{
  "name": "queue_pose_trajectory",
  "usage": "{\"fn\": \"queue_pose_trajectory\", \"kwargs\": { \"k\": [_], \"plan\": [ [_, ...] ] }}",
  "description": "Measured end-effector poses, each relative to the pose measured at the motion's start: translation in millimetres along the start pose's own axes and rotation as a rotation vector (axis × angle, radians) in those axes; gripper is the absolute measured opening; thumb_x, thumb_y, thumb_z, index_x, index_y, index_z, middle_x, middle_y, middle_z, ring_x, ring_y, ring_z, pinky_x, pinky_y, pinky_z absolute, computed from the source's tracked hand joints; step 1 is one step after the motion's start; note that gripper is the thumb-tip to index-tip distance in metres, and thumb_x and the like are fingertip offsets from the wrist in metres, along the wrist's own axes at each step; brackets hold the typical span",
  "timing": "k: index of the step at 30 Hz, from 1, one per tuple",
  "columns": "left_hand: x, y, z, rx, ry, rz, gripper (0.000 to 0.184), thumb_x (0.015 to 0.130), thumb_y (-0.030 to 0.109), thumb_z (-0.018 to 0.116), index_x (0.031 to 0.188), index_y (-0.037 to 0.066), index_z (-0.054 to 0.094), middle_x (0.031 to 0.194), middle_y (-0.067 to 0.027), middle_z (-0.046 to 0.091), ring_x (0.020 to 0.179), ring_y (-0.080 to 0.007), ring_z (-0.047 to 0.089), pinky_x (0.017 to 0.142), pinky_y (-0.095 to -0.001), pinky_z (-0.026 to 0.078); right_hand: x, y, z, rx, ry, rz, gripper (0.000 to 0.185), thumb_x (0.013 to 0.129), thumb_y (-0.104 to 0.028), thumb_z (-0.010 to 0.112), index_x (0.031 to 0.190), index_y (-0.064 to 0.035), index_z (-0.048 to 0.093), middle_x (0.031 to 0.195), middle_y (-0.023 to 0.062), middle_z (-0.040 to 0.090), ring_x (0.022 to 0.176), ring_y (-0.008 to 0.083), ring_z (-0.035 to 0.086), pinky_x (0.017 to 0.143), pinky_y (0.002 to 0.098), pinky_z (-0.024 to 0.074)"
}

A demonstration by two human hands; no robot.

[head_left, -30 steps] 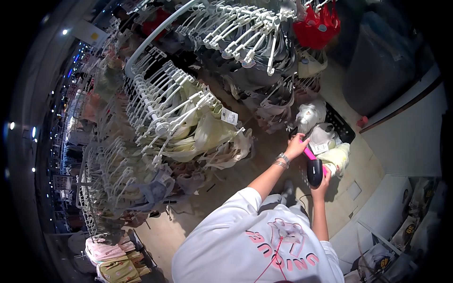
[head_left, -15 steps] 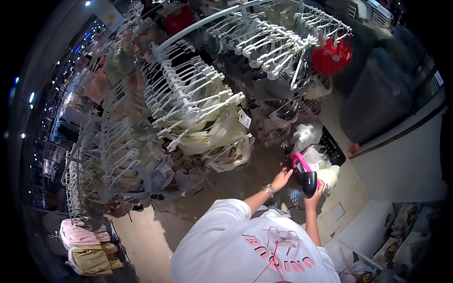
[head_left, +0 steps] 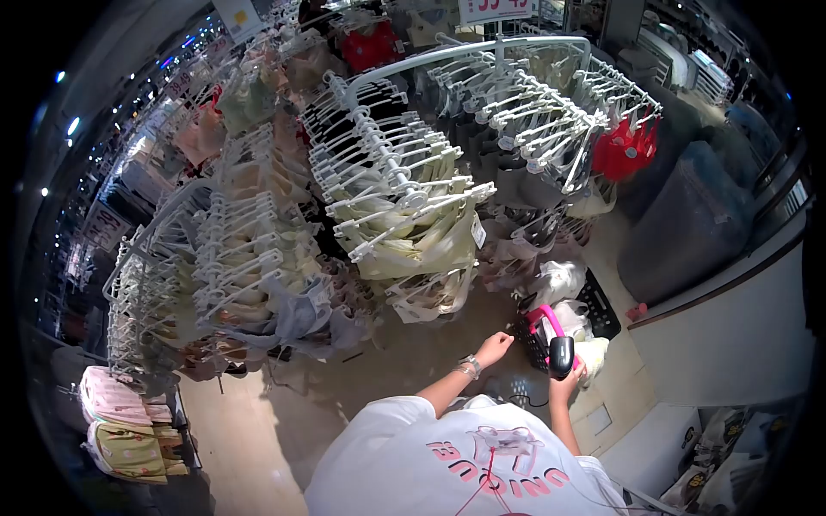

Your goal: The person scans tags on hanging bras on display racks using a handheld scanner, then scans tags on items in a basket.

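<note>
My right hand (head_left: 565,383) is closed round the pink grip of a black handheld device (head_left: 561,356), just in front of a black basket (head_left: 604,311). The basket has a pink handle (head_left: 551,319) and holds white bundles (head_left: 561,280). A pale yellow bundle (head_left: 592,356) lies at its near side, beside the device. My left hand (head_left: 495,349), with a watch and bracelets at the wrist, is in the air left of the basket. Its fingers are curled together with nothing visible in them.
Racks of white hangers (head_left: 411,199) with pale garments fill the left and middle. A red garment (head_left: 625,150) hangs at the right rack end. Folded pink and green clothes (head_left: 127,430) are at lower left, a large grey wrapped bundle (head_left: 688,225) at right.
My left hand has come away from the basket and device, moving left. My right hand keeps the device. The view has shifted, so the racks and basket appear lower.
</note>
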State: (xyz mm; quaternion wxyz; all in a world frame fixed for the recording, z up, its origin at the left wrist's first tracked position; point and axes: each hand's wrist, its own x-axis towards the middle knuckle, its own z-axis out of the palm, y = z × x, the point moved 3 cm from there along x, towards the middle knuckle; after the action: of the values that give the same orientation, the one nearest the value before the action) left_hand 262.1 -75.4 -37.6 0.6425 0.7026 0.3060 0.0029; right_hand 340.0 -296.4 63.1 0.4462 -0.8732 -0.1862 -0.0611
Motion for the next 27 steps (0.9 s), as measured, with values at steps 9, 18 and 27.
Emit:
{"fn": "queue_pose_trajectory", "kwargs": {
  "k": [9,18,27],
  "plan": [
    [-5,82,28,0.243,0.172,0.315,0.043,0.089,0.037,0.062,0.109,-0.001,0.055,0.109,-0.0232,0.055,0.104,-0.0416,0.052,0.09,-0.0474,0.044,-39,-22,6,0.053,-0.067,0.034,0.046,0.065,-0.021,0.082,0.103,-0.0003,0.065,0.117,0.0158,0.047,0.113,0.0342,0.044,0.1,0.0422,0.0314],
    [-25,83,9,0.437,0.498,-0.098,0.072,0.076,0.061,0.065,0.105,-0.004,0.052,0.113,-0.0215,0.052,0.109,-0.0385,0.052,0.09,-0.0503,0.043,-73,-31,14,0.06,-0.252,-0.053,0.048,0.061,-0.022,0.082,0.102,-0.0039,0.066,0.119,0.0194,0.048,0.115,0.037,0.043,0.1,0.0454,0.0319],
    [-28,83,6,0.379,0.537,-0.064,0.074,0.081,0.055,0.064,0.124,-0.002,0.043,0.12,-0.0218,0.048,0.115,-0.0391,0.048,0.094,-0.0504,0.042,-79,-42,16,-0.083,-0.301,-0.23,0.051,0.063,-0.015,0.077,0.111,-0.0039,0.064,0.12,0.0216,0.046,0.113,0.0386,0.049,0.096,0.0419,0.0423]
  ]
}}
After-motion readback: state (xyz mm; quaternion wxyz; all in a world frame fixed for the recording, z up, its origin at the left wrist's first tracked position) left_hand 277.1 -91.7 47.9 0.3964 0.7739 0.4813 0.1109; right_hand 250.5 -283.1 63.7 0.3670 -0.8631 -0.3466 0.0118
